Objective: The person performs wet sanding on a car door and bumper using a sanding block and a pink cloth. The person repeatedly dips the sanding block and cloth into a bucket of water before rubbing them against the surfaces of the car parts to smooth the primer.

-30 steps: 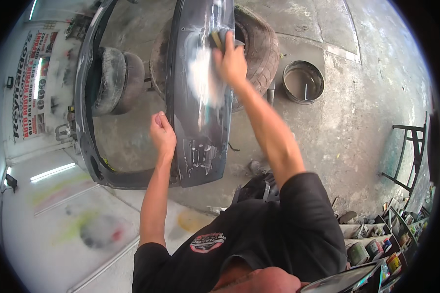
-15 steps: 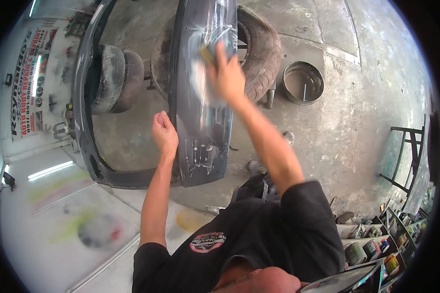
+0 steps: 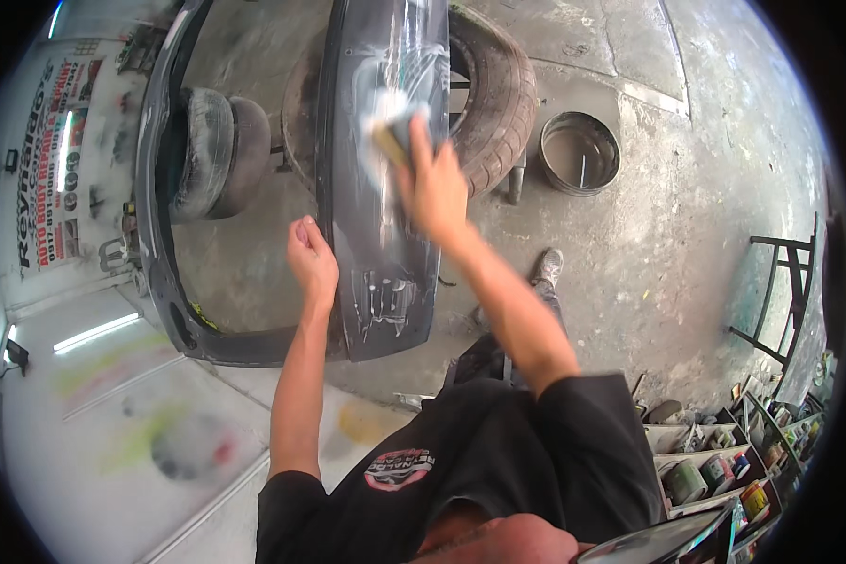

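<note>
3 worn tyres (image 3: 498,94) lie on the stained concrete floor (image 3: 667,226), a round metal tub (image 3: 579,152) just beside one, a black frame (image 3: 780,291) and paint-tin shelves (image 3: 714,461) well apart.

Under me lies a stained grey concrete floor (image 3: 667,244). A round metal tub (image 3: 580,152) stands on it, a black metal frame (image 3: 780,291) to my right, shelves of paint cans (image 3: 714,465) below, a paint-smeared white wall (image 3: 94,414) left.
</note>
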Tool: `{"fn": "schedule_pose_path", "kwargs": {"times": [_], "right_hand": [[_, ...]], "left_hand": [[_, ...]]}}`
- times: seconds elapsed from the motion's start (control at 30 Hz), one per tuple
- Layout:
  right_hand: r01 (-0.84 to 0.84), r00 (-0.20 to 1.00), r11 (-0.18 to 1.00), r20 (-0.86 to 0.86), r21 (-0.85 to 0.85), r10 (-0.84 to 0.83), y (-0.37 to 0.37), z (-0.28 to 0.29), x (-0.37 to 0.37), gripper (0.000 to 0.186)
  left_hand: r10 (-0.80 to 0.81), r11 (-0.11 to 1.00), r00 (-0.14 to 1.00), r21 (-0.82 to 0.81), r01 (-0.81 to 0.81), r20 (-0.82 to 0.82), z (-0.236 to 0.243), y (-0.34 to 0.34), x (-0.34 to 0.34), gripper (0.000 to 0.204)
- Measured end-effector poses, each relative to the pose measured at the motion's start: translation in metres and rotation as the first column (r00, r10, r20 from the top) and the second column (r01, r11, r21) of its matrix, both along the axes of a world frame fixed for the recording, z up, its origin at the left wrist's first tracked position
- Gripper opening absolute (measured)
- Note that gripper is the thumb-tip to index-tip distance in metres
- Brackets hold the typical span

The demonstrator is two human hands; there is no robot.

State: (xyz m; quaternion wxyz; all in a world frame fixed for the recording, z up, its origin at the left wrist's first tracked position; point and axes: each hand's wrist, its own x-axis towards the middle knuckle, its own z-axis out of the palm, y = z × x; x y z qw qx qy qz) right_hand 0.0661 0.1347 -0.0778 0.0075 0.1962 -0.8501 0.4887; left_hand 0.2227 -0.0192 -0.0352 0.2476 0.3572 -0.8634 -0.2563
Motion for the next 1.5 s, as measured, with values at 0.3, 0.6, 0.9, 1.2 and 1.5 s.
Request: {"fn": "schedule_pose_path", "kwargs": {"times": [0.3,0.6,0.9,1.2,1.5], "right_hand": [[0.247,0.949,0.969,0.203,-0.007,-0.241,-0.005,-0.014,-0.139,0.076],[-0.078,0.993,0.994,-0.09,-0.079,0.071,0.024,-0.006,0.039,0.083],[0.124,0.979,0.99,0.169,-0.07,-0.11,-0.006,-0.012,-0.004,0.09],[0.29,0.925,0.957,0.263,-0.018,-0.275,-0.005,-0.026,-0.132,0.083],[0.134,0.962,0.99,0.248,-0.053,-0.117,0.033,-0.027,0.072,0.092]], "left_hand": [[-0.013,0.999,0.999,-0.035,0.014,0.046,0.006,0.015,-0.027,0.035],[0.044,0.998,0.998,0.034,-0.046,0.046,0.008,0.006,-0.003,0.037],[0.056,0.998,0.998,0.003,-0.056,0.036,0.003,0.001,0.0,0.037],[-0.026,0.999,0.997,-0.041,0.028,0.066,0.001,0.009,-0.024,0.037],[0.027,0.999,0.997,-0.045,-0.025,0.065,0.002,0.001,-0.009,0.037]]}}
